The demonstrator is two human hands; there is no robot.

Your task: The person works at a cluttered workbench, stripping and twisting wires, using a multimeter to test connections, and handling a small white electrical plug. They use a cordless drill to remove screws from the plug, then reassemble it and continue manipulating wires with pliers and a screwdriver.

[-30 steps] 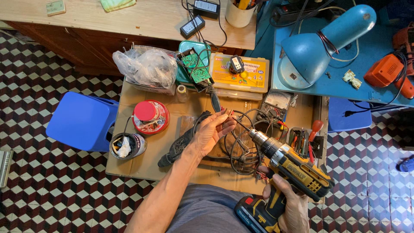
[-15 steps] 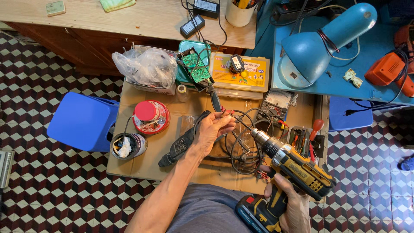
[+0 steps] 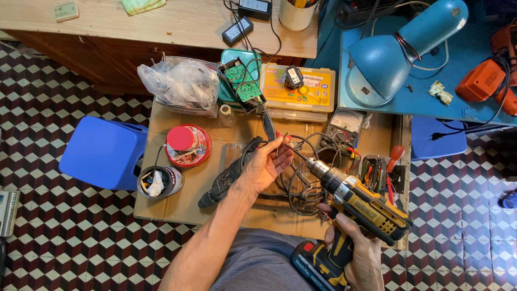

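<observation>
Checkered floor tiles in red, white and black spread under a low cardboard-topped work surface that we sit over, with a wooden desk beyond it and a blue table at upper right carrying a blue desk lamp.

Our right hand wraps its fingers tight around the grip of a yellow-and-black cordless drill, held above our lap with its chuck pointing up and left. Our left hand hovers just beyond the chuck, fingers curled narrowly, thumb and fingertips pinching what seems to be a thin bit or wire; it is too slim for us to tell which.

Below that hand lie a tangle of black cables and a dark power tool. Nearby we see a red-lidded tin, a small can, a crumpled plastic bag, a green circuit board, a yellow parts box and an analogue multimeter. A blue stool stands at the left.
</observation>
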